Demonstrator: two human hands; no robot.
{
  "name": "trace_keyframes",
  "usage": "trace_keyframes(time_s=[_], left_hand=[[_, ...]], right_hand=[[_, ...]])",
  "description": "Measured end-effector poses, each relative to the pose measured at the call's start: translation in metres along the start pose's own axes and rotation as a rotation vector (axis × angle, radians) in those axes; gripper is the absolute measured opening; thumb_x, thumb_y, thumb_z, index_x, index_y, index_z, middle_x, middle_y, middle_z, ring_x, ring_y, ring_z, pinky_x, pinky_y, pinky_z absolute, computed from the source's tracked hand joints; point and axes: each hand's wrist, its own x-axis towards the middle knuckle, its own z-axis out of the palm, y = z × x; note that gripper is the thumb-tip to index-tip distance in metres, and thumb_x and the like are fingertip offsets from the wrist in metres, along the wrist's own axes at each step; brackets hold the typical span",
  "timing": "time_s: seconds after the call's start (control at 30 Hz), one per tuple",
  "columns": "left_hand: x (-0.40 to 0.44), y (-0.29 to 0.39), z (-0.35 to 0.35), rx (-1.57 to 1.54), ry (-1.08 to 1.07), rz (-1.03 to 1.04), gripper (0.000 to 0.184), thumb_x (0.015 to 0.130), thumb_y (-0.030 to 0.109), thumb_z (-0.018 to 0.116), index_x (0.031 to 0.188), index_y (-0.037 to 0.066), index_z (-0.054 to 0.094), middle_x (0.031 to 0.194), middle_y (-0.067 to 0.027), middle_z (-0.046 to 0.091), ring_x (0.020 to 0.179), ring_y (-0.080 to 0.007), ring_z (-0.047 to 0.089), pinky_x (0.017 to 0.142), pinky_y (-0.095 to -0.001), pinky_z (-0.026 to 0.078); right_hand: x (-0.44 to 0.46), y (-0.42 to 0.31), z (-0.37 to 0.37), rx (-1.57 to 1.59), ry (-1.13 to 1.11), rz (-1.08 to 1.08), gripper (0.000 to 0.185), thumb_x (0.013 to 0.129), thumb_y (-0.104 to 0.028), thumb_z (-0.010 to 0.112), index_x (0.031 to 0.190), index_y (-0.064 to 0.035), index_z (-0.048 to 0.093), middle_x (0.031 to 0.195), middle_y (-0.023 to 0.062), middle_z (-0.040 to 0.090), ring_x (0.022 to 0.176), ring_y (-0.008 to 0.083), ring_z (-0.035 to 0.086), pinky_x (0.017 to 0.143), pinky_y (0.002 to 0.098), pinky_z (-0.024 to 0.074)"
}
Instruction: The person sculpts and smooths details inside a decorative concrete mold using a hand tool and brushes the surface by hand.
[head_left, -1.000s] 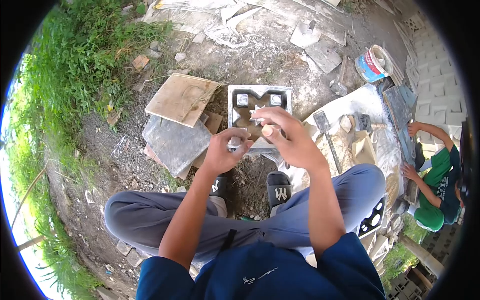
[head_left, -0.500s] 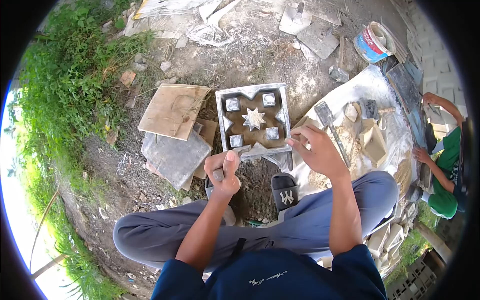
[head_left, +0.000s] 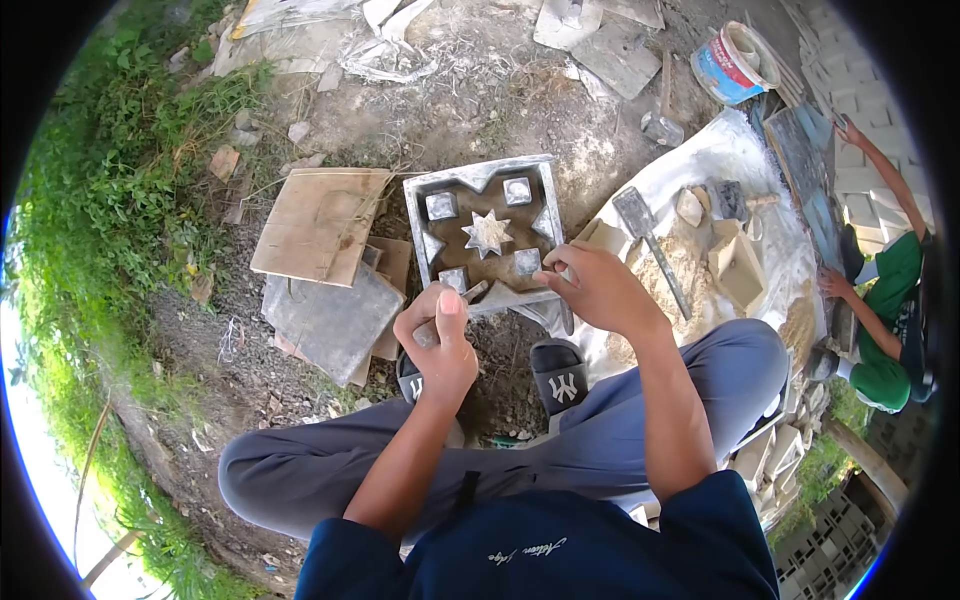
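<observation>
A square metal mould [head_left: 412, 232] with an eight-pointed star [head_left: 487, 234] in its middle and small square blocks at its corners lies before me, tilted slightly. My left hand [head_left: 440, 338] is closed around a small tool [head_left: 476, 292], whose flat tip reaches the mould's near left edge. At the near right corner, my right hand [head_left: 605, 290] has its thumb and index finger close together over the rim. Whatever may be between those fingertips is too small to make out. A dark handle [head_left: 568, 318] sticks out of the mould below them.
Boards [head_left: 320, 225] are stacked left of the mould. On the right, a white sheet [head_left: 725, 150] bears a sand pile [head_left: 655, 275], a flat long-handled tool [head_left: 652, 245] and a tan block [head_left: 738, 268]. Behind stands a paint bucket [head_left: 725, 70]. At far right, a co-worker [head_left: 890, 330] reaches toward panels.
My hands have moved apart from above the mould to its near edge, uncovering the star and blocks. The mould now appears tilted. The co-worker's upper arm has stretched further out.
</observation>
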Motion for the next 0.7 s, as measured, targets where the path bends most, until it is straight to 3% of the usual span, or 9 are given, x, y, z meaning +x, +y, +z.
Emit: trace_keyframes(time_s=[0.07, 0.1, 0.13, 0.2, 0.37, 0.47, 0.5, 0.6, 0.7], left_hand=[[0.004, 0.013, 0.004, -0.124, -0.191, 0.298, 0.071, 0.101, 0.065, 0.048, 0.068, 0.003, 0.038, 0.066, -0.0007, 0.036, 0.062, -0.0123, 0.034, 0.056, -0.0304, 0.024], [0.003, 0.008, 0.009, -0.218, -0.156, 0.365, 0.079, 0.097, 0.077, 0.037, 0.069, 0.003, 0.034, 0.068, -0.0031, 0.035, 0.064, -0.0167, 0.035, 0.057, -0.0314, 0.025], [0.005, 0.007, 0.008, -0.217, -0.162, 0.361, 0.079, 0.097, 0.077, 0.037, 0.069, 0.003, 0.034, 0.068, -0.0031, 0.035, 0.064, -0.0167, 0.035, 0.057, -0.0314, 0.025], [0.01, 0.006, 0.001, -0.154, -0.183, 0.136, 0.077, 0.099, 0.075, 0.029, 0.063, 0.008, 0.035, 0.066, -0.004, 0.04, 0.061, -0.0182, 0.036, 0.059, -0.0332, 0.029], [0.007, -0.008, 0.002, -0.028, -0.306, 0.32, 0.062, 0.109, 0.048, 0.032, 0.062, 0.006, 0.032, 0.058, -0.0054, 0.037, 0.057, -0.0183, 0.035, 0.058, -0.0333, 0.03], [0.018, -0.013, 0.004, 0.002, -0.387, 0.316, 0.065, 0.107, 0.045, 0.039, 0.058, 0.004, 0.03, 0.054, -0.003, 0.033, 0.051, -0.0142, 0.03, 0.051, -0.0321, 0.023], [0.018, -0.009, 0.012, -0.059, -0.258, 0.277, 0.06, 0.108, 0.038, 0.039, 0.058, 0.005, 0.028, 0.052, -0.0026, 0.031, 0.049, -0.0136, 0.027, 0.05, -0.0321, 0.021], [0.015, 0.012, 0.006, -0.178, -0.278, 0.246, 0.055, 0.109, 0.032, 0.031, 0.059, 0.009, 0.026, 0.053, -0.0035, 0.031, 0.052, -0.0157, 0.03, 0.053, -0.0339, 0.028], [0.024, -0.001, 0.011, -0.19, -0.231, 0.189, 0.054, 0.108, 0.03, 0.033, 0.059, 0.011, 0.026, 0.053, -0.0025, 0.028, 0.051, -0.0152, 0.027, 0.054, -0.0334, 0.026]], right_hand=[[0.0, -0.004, 0.0, 0.017, -0.001, 0.012, 0.036, 0.096, -0.038, 0.066, 0.1, -0.0016, 0.064, 0.094, 0.018, 0.064, 0.091, 0.0394, 0.063, 0.077, 0.0463, 0.0492], [0.0, -0.005, -0.001, 0.032, -0.002, 0.014, 0.037, 0.097, -0.038, 0.066, 0.101, -0.0017, 0.064, 0.094, 0.0179, 0.064, 0.091, 0.0398, 0.063, 0.077, 0.0466, 0.0492], [0.0, -0.003, -0.001, 0.035, 0.001, 0.019, 0.037, 0.097, -0.038, 0.066, 0.101, -0.0017, 0.064, 0.094, 0.0179, 0.064, 0.091, 0.0398, 0.063, 0.077, 0.0466, 0.0492], [0.0, -0.001, 0.0, 0.017, -0.019, 0.012, 0.037, 0.097, -0.038, 0.065, 0.101, -0.0014, 0.064, 0.095, 0.0185, 0.064, 0.093, 0.0403, 0.063, 0.079, 0.0473, 0.0491], [-0.003, 0.002, -0.002, 0.002, -0.011, 0.024, 0.037, 0.097, -0.038, 0.065, 0.1, -0.0011, 0.063, 0.096, 0.0192, 0.065, 0.094, 0.0403, 0.063, 0.079, 0.0478, 0.0493], [-0.002, 0.011, 0.001, -0.023, 0.009, -0.004, 0.036, 0.098, -0.038, 0.064, 0.101, -0.0015, 0.064, 0.096, 0.0191, 0.065, 0.094, 0.0403, 0.064, 0.08, 0.0478, 0.0499], [-0.003, 0.011, 0.001, -0.067, 0.025, -0.028, 0.037, 0.098, -0.038, 0.064, 0.102, -0.0016, 0.064, 0.096, 0.019, 0.065, 0.093, 0.0403, 0.064, 0.08, 0.0478, 0.0503], [-0.005, 0.01, -0.002, -0.048, 0.009, -0.02, 0.037, 0.098, -0.038, 0.063, 0.102, -0.0016, 0.065, 0.097, 0.0192, 0.066, 0.093, 0.0406, 0.064, 0.081, 0.0478, 0.0507], [-0.006, 0.012, 0.0, -0.032, 0.031, -0.015, 0.035, 0.098, -0.035, 0.065, 0.104, -0.0008, 0.065, 0.094, 0.0187, 0.065, 0.089, 0.0379, 0.064, 0.078, 0.0443, 0.0501]])
